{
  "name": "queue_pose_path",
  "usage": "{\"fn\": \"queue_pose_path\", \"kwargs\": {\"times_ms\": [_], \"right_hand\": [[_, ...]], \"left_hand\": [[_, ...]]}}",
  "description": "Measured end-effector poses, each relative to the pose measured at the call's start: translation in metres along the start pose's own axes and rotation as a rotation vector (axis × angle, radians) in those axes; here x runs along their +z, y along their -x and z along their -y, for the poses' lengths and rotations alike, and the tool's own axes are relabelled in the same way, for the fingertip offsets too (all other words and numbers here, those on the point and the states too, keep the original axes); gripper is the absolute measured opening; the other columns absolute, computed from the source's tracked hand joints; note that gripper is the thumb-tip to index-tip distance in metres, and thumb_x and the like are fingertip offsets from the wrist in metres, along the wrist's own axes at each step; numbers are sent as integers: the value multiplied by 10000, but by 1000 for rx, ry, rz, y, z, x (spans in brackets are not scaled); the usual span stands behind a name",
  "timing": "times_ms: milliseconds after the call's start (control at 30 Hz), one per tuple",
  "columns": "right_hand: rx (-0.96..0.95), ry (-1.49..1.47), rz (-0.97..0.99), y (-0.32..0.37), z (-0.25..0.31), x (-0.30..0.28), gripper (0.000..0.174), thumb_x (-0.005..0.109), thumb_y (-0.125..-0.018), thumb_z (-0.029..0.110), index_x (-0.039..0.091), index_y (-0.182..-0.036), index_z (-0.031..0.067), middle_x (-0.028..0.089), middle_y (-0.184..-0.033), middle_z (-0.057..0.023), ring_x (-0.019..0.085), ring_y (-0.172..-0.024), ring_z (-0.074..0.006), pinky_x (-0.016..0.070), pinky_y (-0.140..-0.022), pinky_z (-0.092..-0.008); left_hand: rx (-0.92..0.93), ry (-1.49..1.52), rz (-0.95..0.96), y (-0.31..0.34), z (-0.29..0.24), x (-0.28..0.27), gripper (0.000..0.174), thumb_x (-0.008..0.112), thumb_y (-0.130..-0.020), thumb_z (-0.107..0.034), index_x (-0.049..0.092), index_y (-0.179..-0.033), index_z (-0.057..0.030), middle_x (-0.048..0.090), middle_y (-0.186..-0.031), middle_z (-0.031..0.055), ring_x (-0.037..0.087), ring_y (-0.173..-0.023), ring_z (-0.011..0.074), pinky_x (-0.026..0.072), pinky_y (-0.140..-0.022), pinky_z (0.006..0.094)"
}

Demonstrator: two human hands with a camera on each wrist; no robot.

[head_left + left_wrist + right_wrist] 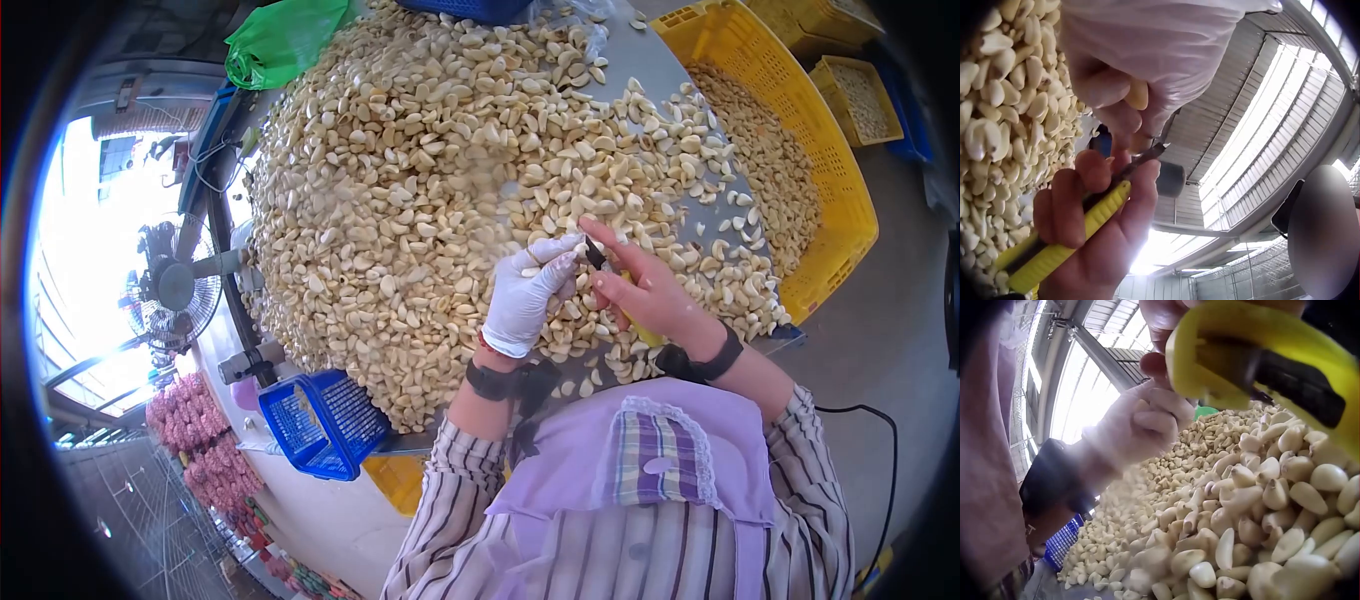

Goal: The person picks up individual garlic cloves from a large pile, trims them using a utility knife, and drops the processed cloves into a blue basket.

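A wide heap of peeled garlic cloves point(400, 200) covers the metal table. My left hand point(525, 290), in a white glove, pinches a clove at its fingertips above the heap; another clove point(1137, 94) shows tucked under the gloved fingers in the left wrist view. My bare right hand point(655, 295) grips a yellow utility knife point(1082, 234), its short dark blade point(595, 255) pointing at the left fingertips. The two hands meet at the blade. In the right wrist view the yellow handle point(1210, 350) looms large, with the gloved hand point(1150, 419) behind it.
A yellow crate point(845, 190) of cloves stands at the right, with a smaller yellow basket point(840, 118) beyond. A blue basket point(350, 415) sits at the near left edge. A green bag point(280, 45) lies at the far left, and a fan point(175, 285) stands left.
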State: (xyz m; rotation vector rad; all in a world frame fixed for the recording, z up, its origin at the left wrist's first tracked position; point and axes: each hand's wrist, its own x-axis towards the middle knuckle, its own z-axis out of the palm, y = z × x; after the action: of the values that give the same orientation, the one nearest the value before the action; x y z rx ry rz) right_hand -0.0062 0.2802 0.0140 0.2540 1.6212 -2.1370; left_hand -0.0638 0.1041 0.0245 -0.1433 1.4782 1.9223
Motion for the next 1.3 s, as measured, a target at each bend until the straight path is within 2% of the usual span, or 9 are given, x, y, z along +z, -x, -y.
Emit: {"fn": "queue_pose_path", "kwargs": {"times_ms": [300,500,600,667,733,867,967,1067,1300], "right_hand": [[23,19,26,5,5,-4,569,500,-923,172,279,-1447,182,536,-743,-25,516,-562,-68,447,-463,-204],[154,-145,64,-2,-2,-10,498,431,-956,190,300,-1433,134,509,-689,-15,496,-501,-70,436,-429,-200],[114,-355,-49,-1,2,-18,466,415,-965,202,328,-1413,104,509,-678,-26,489,-452,-82,424,-398,-198],[52,-467,-198,0,4,-26,450,414,-967,201,346,-1399,97,511,-674,-34,474,-412,-89,409,-376,-199],[21,-546,-203,-1,-6,-33,450,421,-968,215,352,-1397,99,503,-671,-28,466,-404,-87,399,-370,-197],[-13,-529,-239,1,-5,-37,452,429,-966,244,369,-1389,97,500,-674,-26,467,-411,-88,386,-368,-189],[-22,-504,-260,8,-3,-40,455,434,-963,246,375,-1384,86,498,-674,-22,468,-418,-87,385,-372,-186],[-33,-501,-246,10,-5,-41,465,448,-955,230,371,-1383,64,506,-684,-20,469,-427,-83,398,-389,-188],[32,-173,-91,11,-3,-14,547,525,-915,229,337,-1414,108,548,-731,-20,490,-485,-65,426,-454,-211]], "left_hand": [[78,128,-127,3,25,17,159,647,-848,-54,641,-1004,-22,607,-743,2,467,-535,40,326,-449,166],[216,683,493,-18,37,-15,322,523,-906,-391,562,-896,-71,554,-810,65,407,-449,79,274,-344,191],[248,801,220,-32,23,-19,282,535,-907,-363,561,-894,-83,564,-810,55,424,-479,88,270,-340,182],[231,679,170,-51,17,-28,280,574,-896,-331,603,-936,-55,611,-828,72,528,-559,131,391,-408,205],[537,-628,-232,-77,16,-27,259,642,-859,-261,644,-977,-31,654,-858,89,608,-659,162,490,-570,246],[638,-1345,-156,-94,16,-30,266,685,-822,-203,655,-993,-2,672,-889,85,636,-739,155,503,-697,278],[147,-627,-96,-82,13,-30,236,649,-815,-125,597,-1013,-6,616,-796,43,539,-633,87,415,-508,182],[32,170,40,-60,8,-37,115,594,-832,-84,589,-944,-58,624,-806,22,559,-642,74,450,-574,178],[138,327,69,-32,18,-17,206,570,-812,-64,528,-1014,-61,610,-891,52,511,-608,55,347,-426,156]]}}
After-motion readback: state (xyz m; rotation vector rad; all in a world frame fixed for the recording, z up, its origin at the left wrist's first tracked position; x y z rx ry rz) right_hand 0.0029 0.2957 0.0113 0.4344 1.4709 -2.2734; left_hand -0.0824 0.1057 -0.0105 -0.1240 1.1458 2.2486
